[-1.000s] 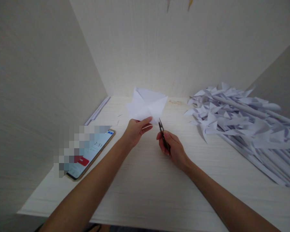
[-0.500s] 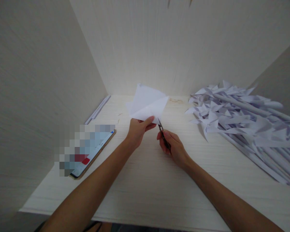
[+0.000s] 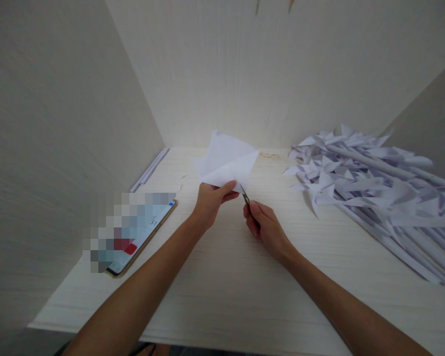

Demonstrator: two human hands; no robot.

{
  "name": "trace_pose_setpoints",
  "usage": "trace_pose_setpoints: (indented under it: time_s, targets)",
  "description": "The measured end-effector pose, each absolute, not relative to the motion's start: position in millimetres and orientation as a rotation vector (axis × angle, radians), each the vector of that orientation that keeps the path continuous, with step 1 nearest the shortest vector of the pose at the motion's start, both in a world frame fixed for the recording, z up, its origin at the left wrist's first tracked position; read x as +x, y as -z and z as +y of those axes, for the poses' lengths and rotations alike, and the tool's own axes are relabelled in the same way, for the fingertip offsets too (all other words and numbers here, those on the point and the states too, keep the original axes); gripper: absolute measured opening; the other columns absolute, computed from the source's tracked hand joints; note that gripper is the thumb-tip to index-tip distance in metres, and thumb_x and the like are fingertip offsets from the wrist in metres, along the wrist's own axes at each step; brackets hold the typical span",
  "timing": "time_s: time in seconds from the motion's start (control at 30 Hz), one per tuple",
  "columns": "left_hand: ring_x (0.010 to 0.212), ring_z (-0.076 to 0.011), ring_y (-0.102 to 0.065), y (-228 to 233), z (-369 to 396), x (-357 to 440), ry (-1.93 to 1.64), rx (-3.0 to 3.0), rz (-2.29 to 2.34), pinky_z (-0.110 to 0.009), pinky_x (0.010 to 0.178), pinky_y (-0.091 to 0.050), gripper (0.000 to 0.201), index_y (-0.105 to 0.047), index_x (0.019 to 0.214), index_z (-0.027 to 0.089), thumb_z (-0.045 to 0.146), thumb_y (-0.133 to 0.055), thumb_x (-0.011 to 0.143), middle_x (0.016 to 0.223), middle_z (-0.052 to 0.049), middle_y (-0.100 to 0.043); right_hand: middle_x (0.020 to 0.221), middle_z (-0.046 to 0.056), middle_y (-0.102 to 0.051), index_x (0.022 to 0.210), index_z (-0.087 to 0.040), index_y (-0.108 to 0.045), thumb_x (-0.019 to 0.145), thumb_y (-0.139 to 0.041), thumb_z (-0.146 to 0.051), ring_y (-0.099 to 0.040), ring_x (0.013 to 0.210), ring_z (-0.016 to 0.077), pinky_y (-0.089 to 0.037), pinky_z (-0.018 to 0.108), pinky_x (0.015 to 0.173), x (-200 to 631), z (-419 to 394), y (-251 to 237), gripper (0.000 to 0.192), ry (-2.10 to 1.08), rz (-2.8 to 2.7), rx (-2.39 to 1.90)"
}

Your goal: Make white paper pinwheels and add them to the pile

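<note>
In the head view, the left hand (image 3: 211, 201) pinches the lower corner of a folded white paper (image 3: 227, 160), held up above the pale desk (image 3: 222, 277). The right hand (image 3: 264, 225) is closed around small snips (image 3: 245, 197), whose tips meet the paper's bottom edge. A phone (image 3: 143, 235) lies left; paper pinwheels (image 3: 371, 183) are heaped right

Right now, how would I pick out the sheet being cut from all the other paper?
Start at the pale desk and follow both forearms to the middle. The folded sheet is pinched in the left hand, with small snips in the right hand at its corner. Unlike the pile of paper pinwheels, it is lifted.
</note>
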State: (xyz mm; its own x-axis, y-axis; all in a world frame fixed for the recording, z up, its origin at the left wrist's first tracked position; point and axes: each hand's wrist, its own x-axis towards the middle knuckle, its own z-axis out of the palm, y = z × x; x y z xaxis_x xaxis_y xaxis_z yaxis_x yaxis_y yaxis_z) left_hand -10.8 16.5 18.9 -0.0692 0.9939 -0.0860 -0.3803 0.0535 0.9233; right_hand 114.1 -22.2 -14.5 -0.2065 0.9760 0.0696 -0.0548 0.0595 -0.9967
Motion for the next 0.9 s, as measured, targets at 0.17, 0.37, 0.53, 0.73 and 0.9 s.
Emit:
trace_pose_setpoints:
  time_s: [0.17, 0.37, 0.53, 0.73, 0.9]
  targets:
    - [0.058, -0.0095, -0.060, -16.8, 15.3, -9.9, -1.363, 0.810, 1.010, -0.024, 0.059, -0.053, 0.016, -0.062, 0.070, 0.011, 0.014, -0.071, 0.057, 0.071, -0.002, -0.068, 0.036, -0.008, -0.032, 0.063, -0.019, -0.047, 0.083, -0.037, -0.045, -0.024, 0.034, 0.0064, -0.018, 0.021, 0.036, 113.4, -20.6, 16.2, 0.034, -1.286, -1.362, -1.032]
    - [0.061, -0.0097, -0.061, -15.5, 12.9, -7.2, -1.327, 0.838, 1.012, -0.022, 0.056, -0.052, 0.023, -0.065, 0.083, 0.014, 0.012, -0.068, 0.060, 0.076, -0.001, -0.068, 0.038, -0.008, -0.034, 0.062, -0.019, -0.046, 0.081, -0.038, -0.048, -0.026, 0.035, 0.0067, -0.019, 0.021, 0.036, 112.9, -19.7, 14.6, 0.035, -1.266, -1.347, -1.063]
    - [0.060, -0.0096, -0.061, -16.0, 12.5, -7.9, -1.305, 0.844, 1.017, -0.021, 0.054, -0.051, 0.027, -0.065, 0.088, 0.015, 0.011, -0.067, 0.061, 0.076, -0.002, -0.068, 0.036, -0.008, -0.033, 0.060, -0.019, -0.045, 0.081, -0.039, -0.048, -0.025, 0.034, 0.0068, -0.018, 0.021, 0.036, 114.3, -19.8, 13.5, 0.036, -1.269, -1.355, -1.089]
    - [0.061, -0.0108, -0.060, -16.6, 9.9, -7.7, -1.245, 0.846, 1.017, -0.022, 0.052, -0.051, 0.035, -0.065, 0.091, 0.017, 0.009, -0.069, 0.057, 0.074, 0.000, -0.067, 0.037, -0.008, -0.033, 0.061, -0.019, -0.046, 0.080, -0.038, -0.050, -0.025, 0.034, 0.0065, -0.018, 0.021, 0.035, 114.7, -18.4, 13.7, 0.037, -1.291, -1.345, -1.063]
    - [0.064, -0.0122, -0.061, -16.4, 8.9, -7.0, -1.240, 0.844, 1.022, -0.022, 0.052, -0.051, 0.035, -0.066, 0.089, 0.019, 0.010, -0.071, 0.055, 0.078, -0.001, -0.068, 0.035, -0.008, -0.032, 0.060, -0.019, -0.046, 0.080, -0.038, -0.049, -0.024, 0.034, 0.0065, -0.017, 0.021, 0.035, 114.8, -17.7, 14.9, 0.037, -1.291, -1.344, -1.068]
